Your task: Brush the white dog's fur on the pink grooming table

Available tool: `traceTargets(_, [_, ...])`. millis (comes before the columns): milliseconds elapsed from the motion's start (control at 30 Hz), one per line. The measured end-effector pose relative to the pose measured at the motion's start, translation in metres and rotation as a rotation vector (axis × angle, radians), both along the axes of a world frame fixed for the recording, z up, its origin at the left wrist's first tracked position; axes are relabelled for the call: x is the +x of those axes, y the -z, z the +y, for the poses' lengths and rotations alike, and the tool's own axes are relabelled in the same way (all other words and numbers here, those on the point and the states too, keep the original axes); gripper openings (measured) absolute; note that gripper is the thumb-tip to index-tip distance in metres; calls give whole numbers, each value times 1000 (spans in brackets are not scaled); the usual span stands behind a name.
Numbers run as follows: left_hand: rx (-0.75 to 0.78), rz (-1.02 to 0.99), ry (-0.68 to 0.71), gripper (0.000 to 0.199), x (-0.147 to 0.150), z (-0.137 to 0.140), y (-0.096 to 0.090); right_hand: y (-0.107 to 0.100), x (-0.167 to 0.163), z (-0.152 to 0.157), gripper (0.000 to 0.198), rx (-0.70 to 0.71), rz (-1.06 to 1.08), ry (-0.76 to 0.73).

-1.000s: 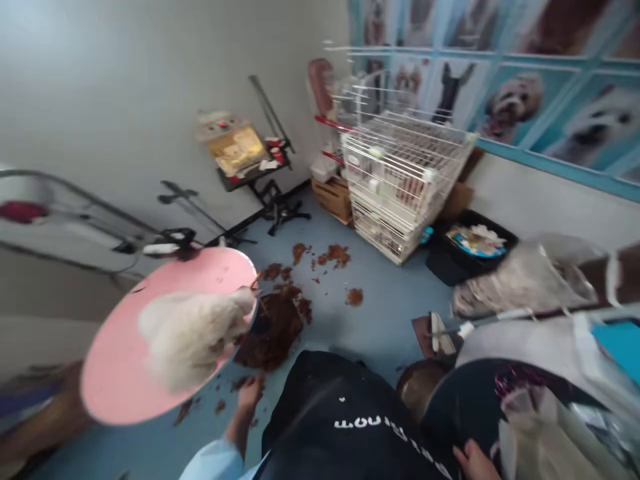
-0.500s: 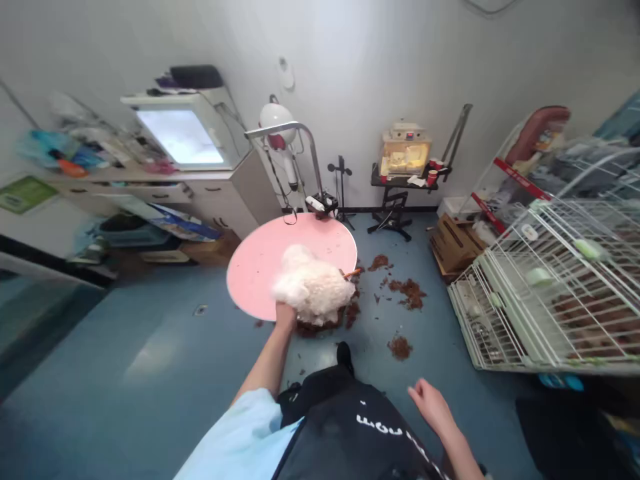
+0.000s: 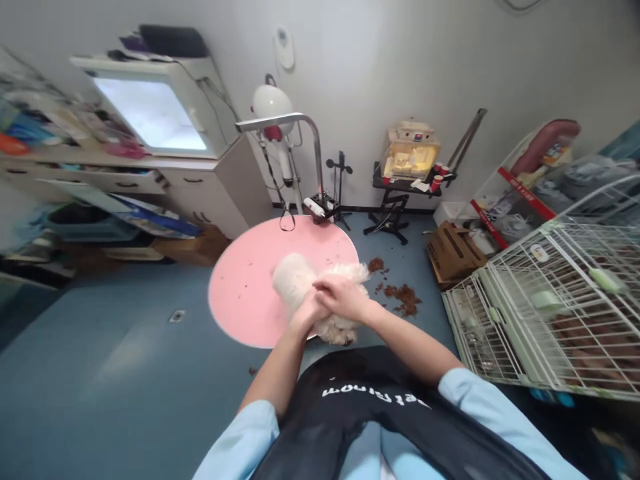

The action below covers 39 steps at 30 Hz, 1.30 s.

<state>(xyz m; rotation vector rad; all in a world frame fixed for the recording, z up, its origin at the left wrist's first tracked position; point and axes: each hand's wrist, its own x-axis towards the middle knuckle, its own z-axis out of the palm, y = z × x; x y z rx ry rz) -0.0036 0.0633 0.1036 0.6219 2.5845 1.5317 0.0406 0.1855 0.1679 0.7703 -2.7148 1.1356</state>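
A fluffy white dog is near the front right of a round pink grooming table. Its head hangs toward me at the table's front edge, below my hands. My left hand grips the dog's coat, its fingertips partly hidden by fur and my other hand. Across it comes my right hand, curved fingers closed against the dog and overlapping the left. No tool shows in either hand.
A metal grooming arm with a hanging loop rises behind the table. Brown hair clumps lie on the floor to the right. Wire cages and a cardboard box stand right; a cabinet stands left.
My right hand has come up from beside my apron onto the dog. The dog has turned, its head now toward me. The orange item beside it no longer shows.
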Motion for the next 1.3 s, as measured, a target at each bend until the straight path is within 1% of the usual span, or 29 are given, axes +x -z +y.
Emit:
traceTargets(67, [16, -11, 14, 43, -3, -6, 8, 11, -27, 2, 35, 10, -144, 137])
traceTargets(100, [23, -23, -19, 55, -2, -9, 13, 18, -34, 4, 42, 13, -213, 172])
traceTargets(167, [43, -48, -151, 80, 6, -14, 28, 32, -37, 11, 56, 19, -326, 170])
traceTargets(233, [76, -67, -280, 94, 22, -13, 46, 42, -32, 17, 72, 34, -383, 125])
traceTargets(300, [142, -83, -359, 96, 42, -8, 62, 48, -27, 21, 88, 55, -373, 86])
traceTargets(333, [178, -97, -394, 95, 52, -7, 69, 50, -26, 24, 92, 59, -371, 80])
traceTargets(367, [209, -117, -429, 92, 61, -7, 75, 53, -26, 26, 91, 58, -389, 81])
traceTargets(433, [261, -164, -477, 85, 74, -12, 81, 58, -28, 30, 85, 50, -470, 90])
traceTargets(467, [287, -180, -511, 80, 77, -17, 81, 61, -30, 32, 83, 52, -501, 88])
traceTargets(500, [309, -181, -574, 71, 78, -22, 79, 65, -30, 35, 85, 62, -507, 71])
traceTargets(567, [327, -125, -771, 47, 79, -24, 65, 74, -26, 41, 94, 98, -434, -13])
traceTargets(600, [314, -70, -899, 38, 79, -19, 56, 79, -22, 45, 99, 120, -373, -61])
traceTargets(633, [283, -6, -968, 34, 80, -10, 46, 83, -17, 50, 102, 141, -312, -102])
traceTargets(700, [236, 64, -970, 29, 81, 19, 31, 93, -6, 64, 107, 178, -214, -153])
traceTargets(733, [225, 84, -968, 28, 80, 34, 29, 98, -3, 71, 108, 191, -170, -167])
traceTargets(767, [217, 95, -998, 30, 80, 48, 31, 103, -2, 79, 110, 194, -128, -184])
traceTargets(833, [204, 99, -1102, 33, 82, 69, 43, 115, -3, 92, 109, 168, -55, -239])
traceTargets(900, [191, 72, -1183, 33, 93, 79, 55, 125, -6, 102, 102, 129, -11, -307])
traceTargets(933, [185, 51, -1204, 32, 99, 81, 58, 129, -7, 107, 97, 119, -4, -337])
traceTargets(1000, [167, 27, -1255, 29, 112, 82, 55, 132, -8, 115, 83, 126, -17, -379])
traceTargets(1067, [125, 52, -1332, 27, 118, 78, 42, 132, -6, 120, 70, 155, -49, -404])
traceTargets(1133, [74, 99, -1355, 26, 114, 75, 26, 132, -6, 124, 59, 181, -77, -420])
traceTargets(1200, [45, 102, -1268, 27, 105, 75, 18, 133, -7, 126, 52, 195, -102, -432])
traceTargets(1267, [49, 37, -1185, 28, 95, 79, 20, 135, -10, 127, 50, 194, -138, -447])
traceTargets(1300, [63, -10, -1178, 29, 92, 82, 24, 136, -11, 127, 50, 187, -159, -457])
